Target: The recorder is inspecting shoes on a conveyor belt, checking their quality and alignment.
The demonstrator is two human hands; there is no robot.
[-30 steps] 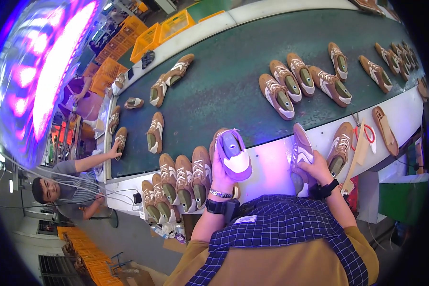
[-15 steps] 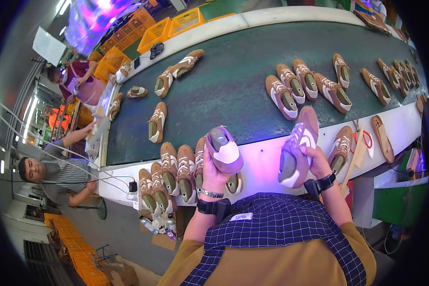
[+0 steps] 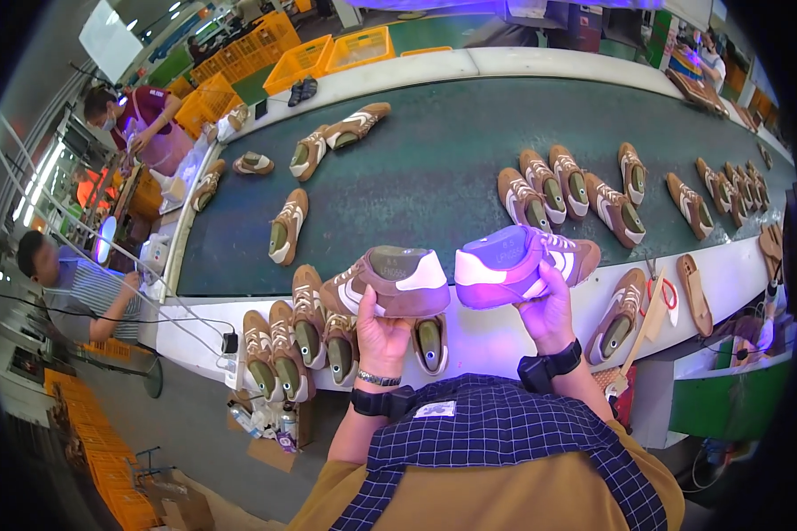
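My left hand grips a brown sneaker with a white heel patch and an olive insert inside. In my right hand is a matching sneaker, tinted purple by the light. Both are raised above the white ledge, heels facing each other with a narrow gap between them. Fingers of both hands wrap round the shoes' lower sides. Behind my left hand a row of brown sneakers stands on the ledge; one more sneaker sits just right of my left wrist.
Several sneakers stand on the green conveyor belt. Right of me on the white ledge lie a sneaker, red-handled scissors and a tan sole-shaped piece. Two people work at the left. Orange crates stand beyond the belt.
Both held sneakers have turned sideways and come together, heel towards heel. My right hand has moved left and lower. The person at the lower left has turned away.
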